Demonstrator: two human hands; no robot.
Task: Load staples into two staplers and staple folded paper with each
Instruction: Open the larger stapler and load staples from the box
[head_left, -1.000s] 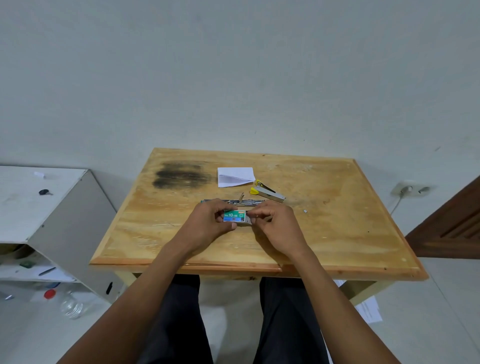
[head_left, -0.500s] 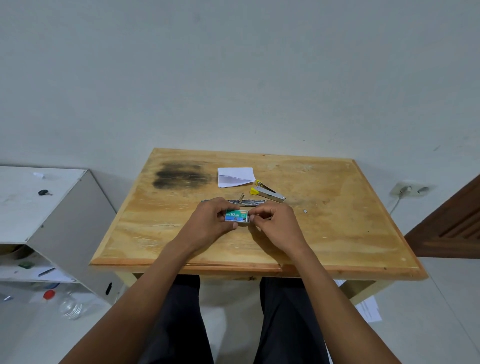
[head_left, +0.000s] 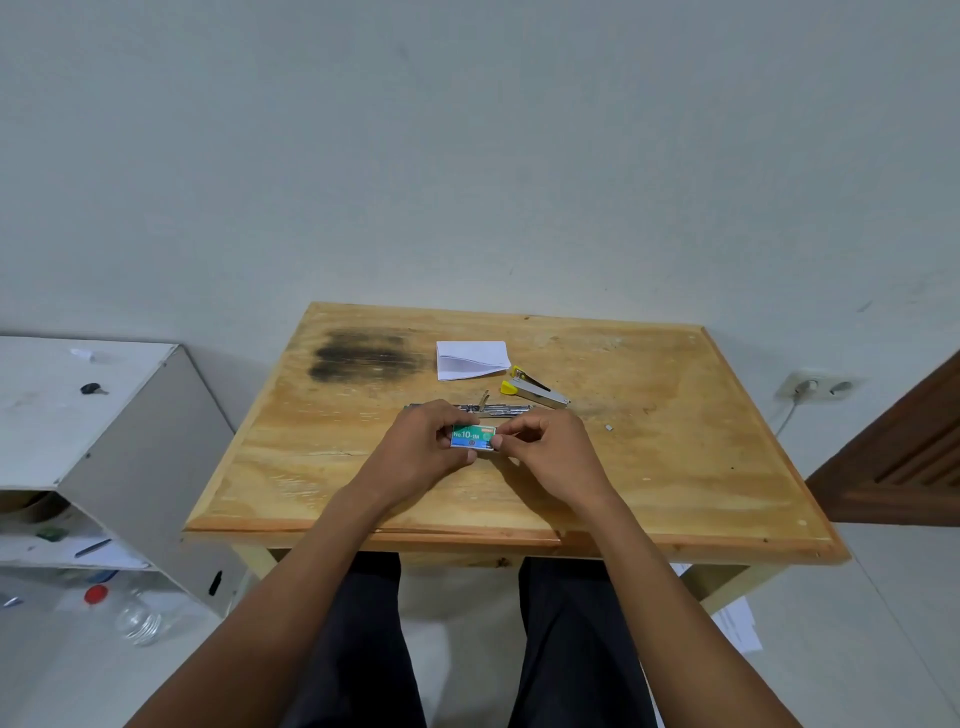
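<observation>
You hold a small staple box (head_left: 471, 436) marked No. 10 low over the middle of the wooden table (head_left: 675, 467). Your left hand (head_left: 415, 457) grips one end and your right hand (head_left: 550, 457) pinches the other. Just beyond lies a silver stapler (head_left: 498, 409), opened out flat. A yellow stapler (head_left: 535, 389) and the folded paper (head_left: 470, 359) sit farther back. This looks like an early stage: loading and all the stapling appear to remain.

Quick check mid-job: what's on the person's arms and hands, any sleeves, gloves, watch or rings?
Nothing worn on either. The left hand and right hand are bare, no gloves, and no ring or watch shows. Both forearms are bare to the frame's edge, no sleeves in view.
</observation>
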